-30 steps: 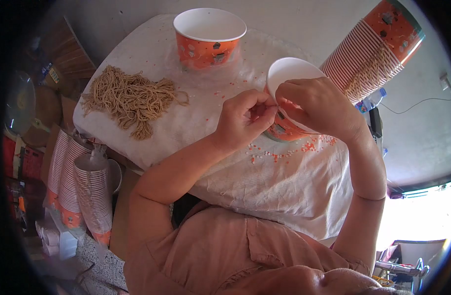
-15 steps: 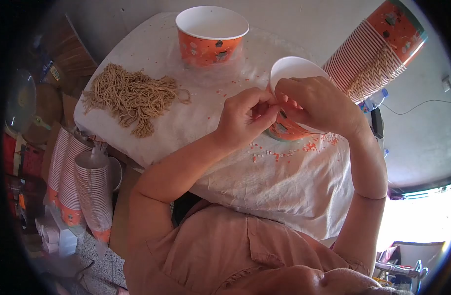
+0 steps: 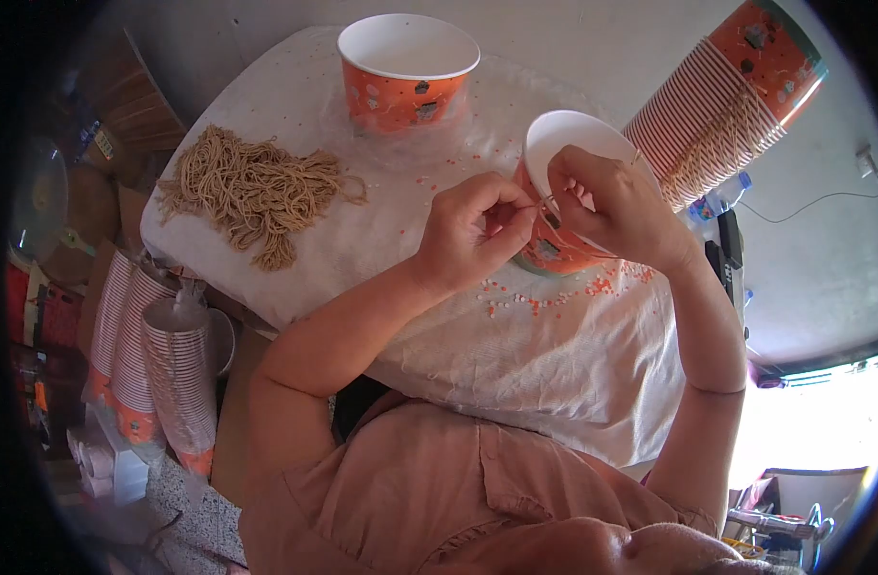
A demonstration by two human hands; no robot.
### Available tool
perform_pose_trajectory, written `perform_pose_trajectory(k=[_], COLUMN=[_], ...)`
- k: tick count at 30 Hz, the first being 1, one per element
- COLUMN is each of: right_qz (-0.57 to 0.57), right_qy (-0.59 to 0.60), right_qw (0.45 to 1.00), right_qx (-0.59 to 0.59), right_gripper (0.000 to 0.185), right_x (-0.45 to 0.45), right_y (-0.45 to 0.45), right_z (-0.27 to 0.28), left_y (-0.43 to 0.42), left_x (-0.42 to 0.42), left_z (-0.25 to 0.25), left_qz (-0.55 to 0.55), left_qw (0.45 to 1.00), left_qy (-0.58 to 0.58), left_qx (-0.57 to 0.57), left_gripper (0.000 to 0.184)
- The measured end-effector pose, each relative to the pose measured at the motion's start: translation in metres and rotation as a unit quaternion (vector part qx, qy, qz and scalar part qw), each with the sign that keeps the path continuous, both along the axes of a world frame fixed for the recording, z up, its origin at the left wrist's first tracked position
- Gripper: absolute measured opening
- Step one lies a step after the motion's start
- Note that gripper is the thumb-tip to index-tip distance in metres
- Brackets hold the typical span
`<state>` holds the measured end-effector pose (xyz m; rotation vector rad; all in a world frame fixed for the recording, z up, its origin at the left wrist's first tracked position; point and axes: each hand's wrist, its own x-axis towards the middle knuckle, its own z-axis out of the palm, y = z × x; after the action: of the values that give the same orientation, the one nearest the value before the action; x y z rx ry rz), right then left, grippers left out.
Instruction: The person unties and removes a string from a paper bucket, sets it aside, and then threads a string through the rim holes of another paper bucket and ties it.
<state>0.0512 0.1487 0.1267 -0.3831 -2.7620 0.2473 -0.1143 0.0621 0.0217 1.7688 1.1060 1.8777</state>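
Observation:
An orange printed paper bucket (image 3: 563, 254) with a white inside stands tilted on the table, partly covered by my hands. At its near left side my left hand (image 3: 477, 225) pinches a thin tan cord (image 3: 545, 201) between thumb and forefinger. Over the bucket's opening, my right hand (image 3: 616, 206) is closed in a pinch at the same short strand, its fingertips just right of the left ones. How the cord passes through the bucket wall is hidden. A loose bundle of tan cords (image 3: 257, 187) lies on the table's left side.
A second orange bucket (image 3: 405, 101) stands at the back on clear plastic. Small orange and white bits (image 3: 544, 302) are scattered on the white cloth (image 3: 439, 355). A nested stack of buckets (image 3: 707, 115) leans at right; wrapped stacks (image 3: 180, 374) stand lower left.
My right hand has lifted slightly and its fingers have turned, so the short cord between the two hands now shows. My left hand stays nearly in place.

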Motion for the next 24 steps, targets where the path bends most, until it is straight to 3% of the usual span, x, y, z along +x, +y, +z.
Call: perform_pose_trajectory(k=[5, 15, 17, 24], right_qz=[-0.034, -0.028, -0.044, -0.012], right_qy=[0.000, 0.021, 0.049, 0.035], right_qw=[0.992, 0.992, 0.979, 0.989], right_qx=[-0.117, -0.120, -0.194, -0.141], right_gripper=[0.010, 0.009, 0.010, 0.011], right_x=[0.003, 0.005, 0.009, 0.004], right_y=[-0.001, 0.002, 0.007, 0.001], right_z=[0.002, -0.001, -0.004, 0.000], left_y=[0.002, 0.000, 0.000, 0.000], left_x=[0.001, 0.001, 0.000, 0.002], left_z=[-0.002, 0.000, 0.000, 0.002], left_qz=[0.000, 0.001, -0.001, -0.005], left_qw=[1.000, 1.000, 1.000, 1.000], left_qy=[-0.004, -0.003, -0.004, -0.017], left_qx=[0.007, -0.001, -0.001, 0.003], left_gripper=[0.006, 0.006, 0.005, 0.004])
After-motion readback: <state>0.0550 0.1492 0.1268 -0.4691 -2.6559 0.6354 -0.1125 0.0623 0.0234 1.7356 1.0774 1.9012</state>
